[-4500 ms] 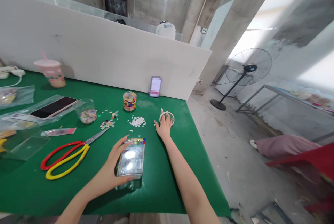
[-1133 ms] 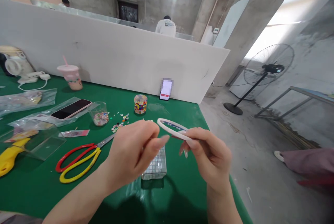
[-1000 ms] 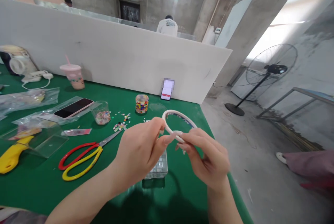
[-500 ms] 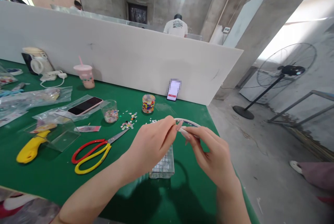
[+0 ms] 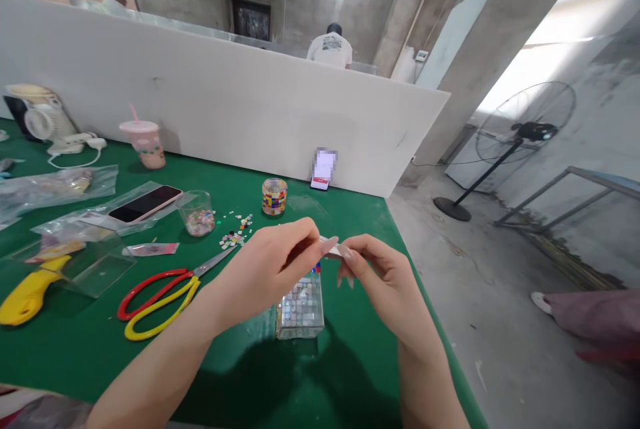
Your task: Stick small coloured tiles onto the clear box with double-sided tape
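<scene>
Over the front of the table, my left hand point(image 5: 283, 259) and my right hand point(image 5: 383, 276) meet with fingertips pinched on a narrow white strip point(image 5: 332, 250). Its exact kind is not clear, and the fingers cover most of it. Below my left hand stands a clear box point(image 5: 303, 316) faced with small pale, shiny tiles, its back partly hidden. Loose mosaic tiles point(image 5: 235, 234) lie scattered beyond my left hand. A pair of scissors point(image 5: 187, 276) with one red and one yellow handle loop rests left of my left wrist.
Behind are a round jar with coloured tiles point(image 5: 275, 199), a clear cup of tiles point(image 5: 199, 221) and a propped phone point(image 5: 324, 169). Leftward lie another phone point(image 5: 145, 204), a yellow-handled tool point(image 5: 30, 296) and a pink tumbler point(image 5: 145, 144). A white partition point(image 5: 240, 109) bounds the green table point(image 5: 240, 382).
The view has shifted, so the scene sits further left. A curved strip seen behind my fingers earlier is now mostly out of sight. My fingertips still pinch the white strip.
</scene>
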`<control>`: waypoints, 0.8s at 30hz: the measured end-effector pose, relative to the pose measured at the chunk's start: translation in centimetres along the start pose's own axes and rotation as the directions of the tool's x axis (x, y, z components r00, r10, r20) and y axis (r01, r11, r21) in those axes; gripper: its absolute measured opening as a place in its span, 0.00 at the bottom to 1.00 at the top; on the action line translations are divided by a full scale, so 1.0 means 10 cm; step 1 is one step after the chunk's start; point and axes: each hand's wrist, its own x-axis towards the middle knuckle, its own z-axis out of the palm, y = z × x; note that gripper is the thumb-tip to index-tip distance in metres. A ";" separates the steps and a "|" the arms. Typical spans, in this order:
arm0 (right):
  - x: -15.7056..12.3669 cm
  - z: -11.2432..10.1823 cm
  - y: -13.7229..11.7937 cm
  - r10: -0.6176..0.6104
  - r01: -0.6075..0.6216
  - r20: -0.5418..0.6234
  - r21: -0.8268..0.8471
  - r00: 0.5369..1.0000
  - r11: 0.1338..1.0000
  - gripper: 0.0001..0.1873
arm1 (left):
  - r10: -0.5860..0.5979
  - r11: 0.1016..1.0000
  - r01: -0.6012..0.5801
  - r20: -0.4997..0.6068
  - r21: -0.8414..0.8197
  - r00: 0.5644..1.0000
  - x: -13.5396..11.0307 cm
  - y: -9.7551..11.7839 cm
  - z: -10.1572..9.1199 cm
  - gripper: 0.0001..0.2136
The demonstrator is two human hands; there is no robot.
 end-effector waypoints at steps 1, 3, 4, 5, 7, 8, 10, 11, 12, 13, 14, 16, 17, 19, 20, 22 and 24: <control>-0.01 0.01 -0.01 -0.005 0.005 -0.009 0.007 1.000 1.000 0.11 | -0.011 1.000 0.011 0.004 0.001 1.000 -0.01 0.00 0.00 0.14; -0.01 0.02 -0.02 -0.013 0.013 -0.029 -0.003 0.999 1.000 0.10 | -0.023 0.999 0.024 -0.023 0.034 0.999 -0.01 0.00 -0.01 0.14; -0.01 0.01 -0.01 -0.019 0.017 -0.047 -0.022 0.999 1.000 0.10 | -0.034 0.997 0.038 -0.058 0.069 0.998 -0.01 -0.01 -0.03 0.14; -0.01 0.00 -0.01 -0.025 0.021 -0.072 -0.048 0.997 0.999 0.10 | -0.050 0.992 0.063 -0.113 0.110 0.992 0.00 -0.03 -0.07 0.14; -0.01 -0.03 0.01 -0.042 0.030 -0.127 -0.095 0.991 0.995 0.09 | -0.117 0.968 0.169 -0.261 0.184 0.958 0.03 -0.12 -0.20 0.15; 0.00 -0.05 0.02 -0.048 0.033 -0.144 -0.107 0.988 0.994 0.09 | -0.167 0.946 0.246 -0.333 0.211 0.928 0.05 -0.20 -0.28 0.16; 0.01 -0.09 0.04 -0.058 0.041 -0.156 -0.107 0.986 0.993 0.09 | -0.333 0.855 0.444 -0.374 0.268 0.866 0.10 -0.43 -0.46 0.18; 0.01 -0.10 0.05 -0.064 0.048 -0.157 -0.101 0.985 0.994 0.09 | -0.429 0.774 0.530 -0.329 0.347 0.842 0.13 -0.57 -0.54 0.20; 0.01 -0.10 0.05 -0.071 0.056 -0.160 -0.096 0.985 0.994 0.09 | -0.540 0.677 0.576 -0.222 0.459 0.812 0.16 -0.73 -0.59 0.22; 0.02 -0.10 0.06 -0.075 0.061 -0.159 -0.091 0.984 0.994 0.09 | -0.604 0.635 0.588 -0.152 0.501 0.782 0.19 -0.89 -0.61 0.22; 0.02 -0.10 0.06 -0.079 0.066 -0.155 -0.085 0.985 0.994 0.08 | -0.653 0.605 0.594 -0.097 0.529 0.751 0.23 -1.05 -0.61 0.20; 0.02 -0.08 0.06 -0.073 0.066 -0.128 -0.062 0.989 0.996 0.09 | -0.748 0.539 0.603 0.005 0.588 0.663 0.30 -1.35 -0.53 0.20; 0.01 -0.07 0.05 -0.065 0.060 -0.111 -0.049 0.992 0.997 0.09 | -0.785 0.512 0.602 0.050 0.613 0.617 0.33 -1.48 -0.46 0.19; 0.01 -0.06 0.04 -0.050 0.048 -0.086 -0.028 0.995 0.998 0.10 | -0.829 0.475 0.590 0.106 0.653 0.549 0.37 -1.70 -0.32 0.17; 0.00 -0.06 0.03 -0.046 0.045 -0.082 -0.022 0.996 0.999 0.10 | -0.845 0.458 0.583 0.124 0.671 0.521 0.37 -1.78 -0.26 0.16; 0.00 -0.07 0.02 -0.052 0.050 -0.086 -0.017 0.995 0.999 0.10 | -0.869 0.435 0.568 0.159 0.698 0.469 0.37 -1.92 -0.18 0.15; 0.00 -0.09 0.01 -0.064 0.064 -0.097 -0.012 0.993 0.998 0.10 | -0.885 0.419 0.558 0.183 0.716 0.428 0.36 -2.02 -0.14 0.14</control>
